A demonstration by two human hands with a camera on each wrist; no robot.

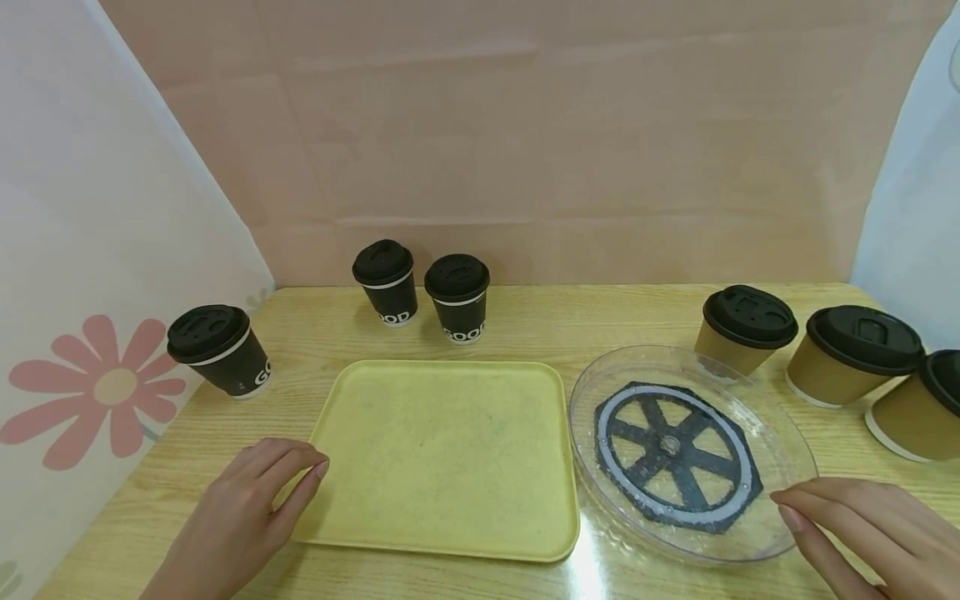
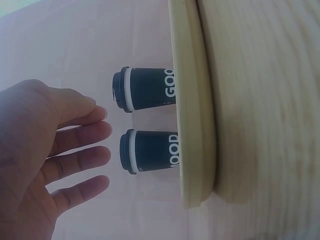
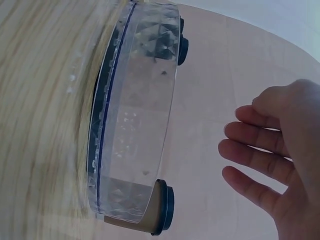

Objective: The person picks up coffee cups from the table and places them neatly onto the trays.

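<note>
1. Head view: left hand (image 1: 243, 508) just above the left edge of the yellow rectangular tray (image 1: 442, 458), fingers loosely bent and empty.
2. Right hand (image 1: 873, 525) at the near-right rim of the clear round plastic dish (image 1: 776, 446), fingers relaxed, empty; apart from it in the right wrist view.
3. Black spoked octagon (image 1: 670, 445) within the dish's outline; dish just right of the tray, both on a wood-grain table (image 1: 592, 317).
4. Behind the tray, two lidded black paper cups (image 1: 459, 315); a third black cup (image 1: 228, 362) beyond its left edge.
5. Three lidded kraft-brown cups (image 1: 825, 375) behind and right of the dish.
</note>
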